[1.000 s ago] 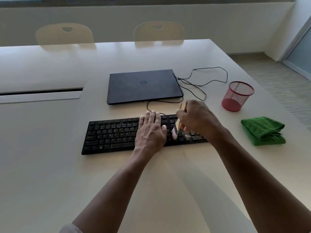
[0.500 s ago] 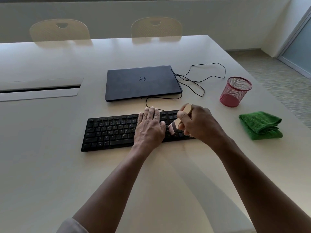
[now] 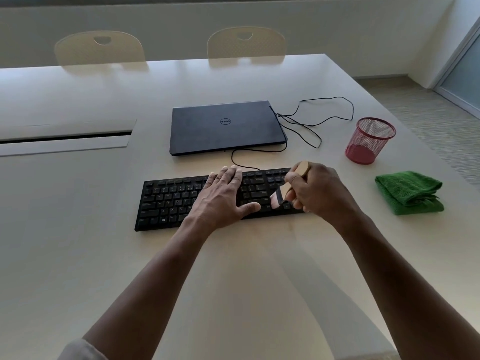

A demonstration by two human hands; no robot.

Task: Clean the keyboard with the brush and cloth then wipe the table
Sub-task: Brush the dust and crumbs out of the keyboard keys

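Beyond the left hand [image 3: 220, 197] sits a closed dark laptop [image 3: 226, 127], lid down, logo showing. A thin black cable [image 3: 324, 118] loops over the table from the laptop's right edge — it trails on toward the spot just past the left fingertips. Up and to the right of the right hand [image 3: 319, 190] stands a red mesh cup [image 3: 370, 140], upright. Far off, past both hands, two pale chairs [image 3: 100, 48] line the far table edge — and a long recessed slot [image 3: 65, 139] lies well left of the left hand.
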